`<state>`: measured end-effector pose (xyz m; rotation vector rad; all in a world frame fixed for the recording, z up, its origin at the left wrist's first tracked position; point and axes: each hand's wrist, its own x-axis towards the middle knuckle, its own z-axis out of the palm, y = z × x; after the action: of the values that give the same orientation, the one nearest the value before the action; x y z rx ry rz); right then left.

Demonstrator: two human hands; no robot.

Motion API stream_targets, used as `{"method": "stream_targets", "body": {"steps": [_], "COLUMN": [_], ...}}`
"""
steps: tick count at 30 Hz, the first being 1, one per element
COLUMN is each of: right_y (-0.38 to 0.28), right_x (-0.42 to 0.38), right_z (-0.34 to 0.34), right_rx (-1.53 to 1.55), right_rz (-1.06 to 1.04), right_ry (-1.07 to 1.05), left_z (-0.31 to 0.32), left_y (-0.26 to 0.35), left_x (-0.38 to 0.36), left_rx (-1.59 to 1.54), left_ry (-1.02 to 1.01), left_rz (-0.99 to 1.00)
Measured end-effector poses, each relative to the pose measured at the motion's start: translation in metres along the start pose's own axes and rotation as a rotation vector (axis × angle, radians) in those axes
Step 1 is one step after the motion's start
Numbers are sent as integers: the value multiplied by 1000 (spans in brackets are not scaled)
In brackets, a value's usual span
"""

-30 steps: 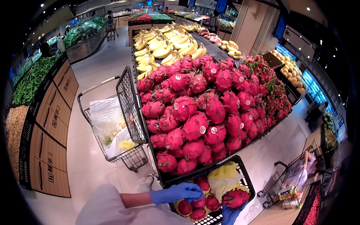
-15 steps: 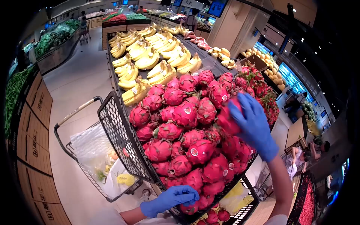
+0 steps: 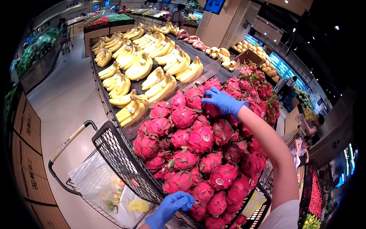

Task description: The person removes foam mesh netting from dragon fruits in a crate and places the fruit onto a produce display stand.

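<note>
Both of my hands wear blue gloves. My right hand reaches over the back of a heaped pile, its fingers curved over a dragon fruit whose top is partly hidden by the glove. Around it lie many red dragon fruits with green-tipped scales, such as one with a round sticker. My left hand is low at the pile's front left, near the black basket rim. Its fingers are curled together and nothing shows in them; a dragon fruit lies just beside it.
Bunches of bananas fill the dark sloping stand behind the pile. A black mesh panel rises on the left, beside a shopping cart with plastic bags. A cardboard box and melons are farther back; people stand in the aisles.
My right hand has moved left and up with a dragon fruit, from the pile's right side to its back. My left hand has shifted slightly left and down. The view has shifted too.
</note>
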<state>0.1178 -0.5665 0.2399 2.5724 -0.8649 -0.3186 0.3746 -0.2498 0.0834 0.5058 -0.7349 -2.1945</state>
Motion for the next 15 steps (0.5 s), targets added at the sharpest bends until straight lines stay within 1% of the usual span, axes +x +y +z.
{"method": "stream_targets", "body": {"steps": [1,2,3,5,7,8,9,10,11,12,13,14,15], "right_y": [3,8,9,12,3,4,4,1,1,-12,-25,-43,-68], "right_x": [-3,-4,-8,-15,-21,-22,-22,-25,-30,-42,-55,-79,-104], "right_z": [-9,-14,-13,3,19,20,13,1,2,-18,-31,-49,-69], "right_rx": [276,459,542,503,297,262,292,293,204,198,163,183,196], "right_rz": [51,107,168,273,152,168,148,145,40,64,42,81,120], "right_ry": [-7,-10,79,63,279,250,251,231,423,447,549,502,476], "left_z": [1,3,5,13,23,29,34,44,44,49,57,66,68], "left_y": [4,8,12,18,20,19,19,25,23,23,23,18,13], "left_x": [2,3,4,10,14,15,15,11,12,9,5,0,0], "left_rx": [-4,-21,-37,-35,-30,-13,6,56,24,16,5,27,47], "left_ry": [-3,-11,-20,-46,-77,-98,-119,-89,-120,-122,-122,-59,-130], "left_rz": [-12,-1,10,-15,-48,-20,3,-47,-77,-63,-62,-22,32]}}
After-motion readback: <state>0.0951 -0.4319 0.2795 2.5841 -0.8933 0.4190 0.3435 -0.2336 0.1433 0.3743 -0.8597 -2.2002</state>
